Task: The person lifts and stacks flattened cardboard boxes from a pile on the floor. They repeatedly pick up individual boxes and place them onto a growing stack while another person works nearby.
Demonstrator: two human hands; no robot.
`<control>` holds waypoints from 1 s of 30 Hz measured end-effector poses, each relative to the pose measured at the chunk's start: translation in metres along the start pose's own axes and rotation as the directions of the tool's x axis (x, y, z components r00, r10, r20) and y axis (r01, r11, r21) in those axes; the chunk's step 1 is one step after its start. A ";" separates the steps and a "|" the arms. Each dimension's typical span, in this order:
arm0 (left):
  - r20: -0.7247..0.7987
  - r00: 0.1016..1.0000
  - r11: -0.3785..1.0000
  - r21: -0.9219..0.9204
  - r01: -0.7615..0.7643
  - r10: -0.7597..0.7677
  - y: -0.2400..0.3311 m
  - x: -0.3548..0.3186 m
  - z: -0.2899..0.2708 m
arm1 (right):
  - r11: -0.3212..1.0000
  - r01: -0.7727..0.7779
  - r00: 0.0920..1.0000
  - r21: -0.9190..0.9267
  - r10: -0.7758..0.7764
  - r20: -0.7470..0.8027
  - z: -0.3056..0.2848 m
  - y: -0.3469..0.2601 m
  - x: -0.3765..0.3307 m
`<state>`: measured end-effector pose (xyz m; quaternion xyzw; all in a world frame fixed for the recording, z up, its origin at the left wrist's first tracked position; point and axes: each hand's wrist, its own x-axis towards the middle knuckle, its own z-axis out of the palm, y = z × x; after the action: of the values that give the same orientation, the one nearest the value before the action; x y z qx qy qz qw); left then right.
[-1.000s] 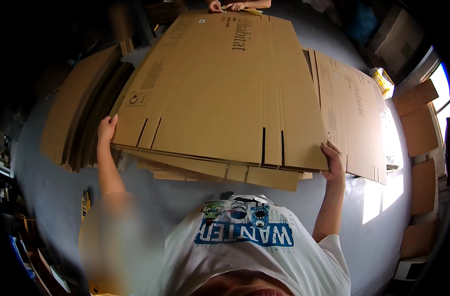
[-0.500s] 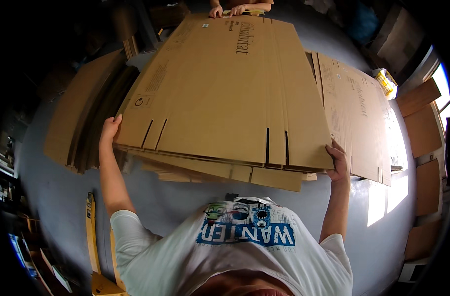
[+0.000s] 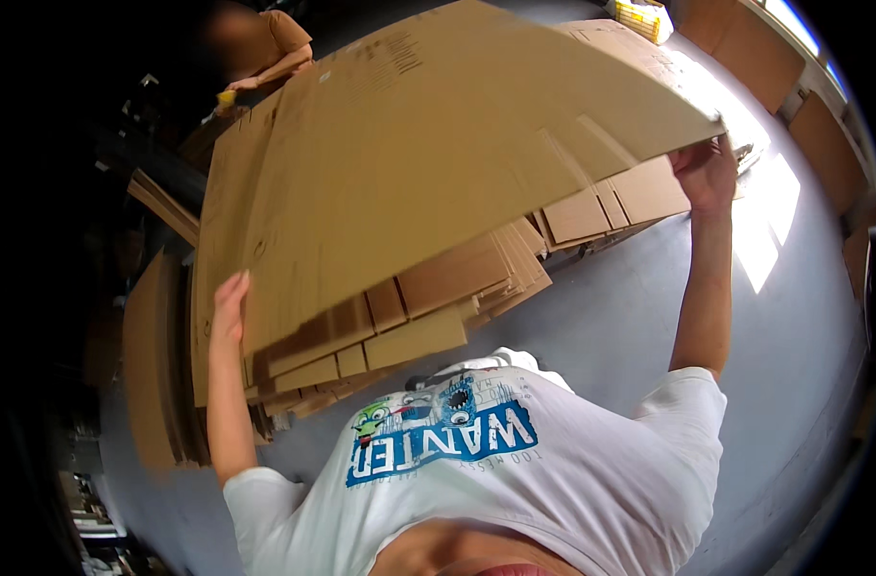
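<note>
A large flattened cardboard box stretches across the middle of the view, held up aslant with its right side higher. My left hand grips its near left corner, fingers closed on the edge. At the far right corner my right hand holds the edge from below; its fingers are partly hidden behind the board. Under the raised box lies a stack of flattened boxes, with several slotted, uneven edges showing. My hands touch only the lifted box.
Another cardboard stack stands at the left, and one more lies at the right. Beyond the box, at upper left, is a co-worker with a yellow object at one hand. Cardboard panels lean along the right wall.
The flattened box has turned and tilted, its right side rising with my right hand. My view has swung, and the co-worker's hands no longer rest on the box's far edge.
</note>
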<state>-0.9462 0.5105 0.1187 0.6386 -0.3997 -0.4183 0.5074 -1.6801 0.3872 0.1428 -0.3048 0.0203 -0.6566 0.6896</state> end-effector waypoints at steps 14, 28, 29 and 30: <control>0.334 0.929 0.845 0.533 -0.046 -0.160 0.017 0.058 0.546 | 0.775 -0.427 0.659 -0.465 -0.085 -0.747 -0.196 0.099 0.005; -0.393 0.755 0.519 0.851 0.082 0.525 -0.028 -0.060 0.038 | 0.441 -0.612 0.664 -0.656 -0.165 -0.730 -0.217 0.156 -0.113; -0.496 0.727 0.453 0.846 0.281 0.475 -0.042 -0.076 -0.018 | 0.452 -0.556 0.704 -0.698 -0.190 -0.684 -0.187 0.163 -0.111; -0.584 0.691 0.379 0.809 0.450 0.427 -0.052 -0.092 -0.061 | 0.369 -0.514 0.762 -0.774 -0.219 -0.610 -0.150 0.171 -0.104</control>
<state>-0.9148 0.6242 0.0881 0.9174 -0.3208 0.1640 0.1691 -1.6061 0.4148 -0.0945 -0.3932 0.6367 -0.5203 0.4114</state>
